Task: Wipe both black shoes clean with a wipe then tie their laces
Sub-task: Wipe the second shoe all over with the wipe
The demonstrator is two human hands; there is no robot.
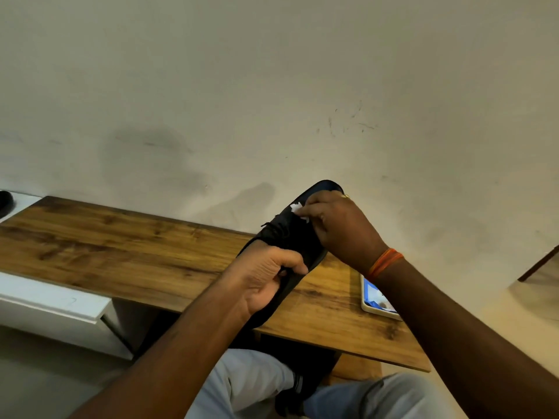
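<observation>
The head view shows one black shoe (pixel 290 237) held up in the air, a little right of the middle of the frame, above the wooden bench (pixel 121 246). The shoe's long way runs from lower left up to upper right. One end points up at the wall and the other end points down at the person's lap.

The left hand (pixel 266 276) is at the low end of the shoe. Its grip is closed tight, with the fingers curled round the shoe's edge to keep it steady. That arm comes up from the lower left of the frame.

The right hand (pixel 341 228) is at the high end. Its fingertips pinch a small white wipe (pixel 298 210) and press it flat on the shoe. The wipe is touching the shoe. This hand is the one nearer to the part that gets cleaned. Its wrist bends down, and an orange band (pixel 385 263) sits on it. That arm comes in from the lower right.

I think the next rub should slide along the shoe's long way.

A phone (pixel 378 300) lies on the bench, under the right arm. A second dark shoe shape (pixel 290 397) shows near the bottom, between the knees.
</observation>
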